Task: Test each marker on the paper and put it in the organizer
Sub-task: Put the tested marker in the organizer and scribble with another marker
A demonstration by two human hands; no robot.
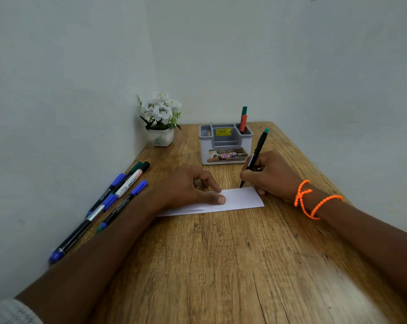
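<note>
My right hand [271, 175] grips a black marker with a teal end [256, 157], tip down on the far edge of a white paper strip [239, 199]. Faint marks show on the paper near the tip. My left hand [190, 185] presses flat on the paper, thumb and forefinger spread, holding nothing. A grey organizer [225, 146] stands behind the paper, with a green marker [244, 111] and an orange marker [243, 123] upright in its right rear slot. Several capped markers [118, 195] lie in a loose group along the left wall.
A small white pot of white artificial flowers [161, 118] sits in the back left corner. The wooden table [221, 265] is bounded by walls at the left and back, and its right edge runs diagonally. Orange bead bracelets [314, 199] circle my right wrist.
</note>
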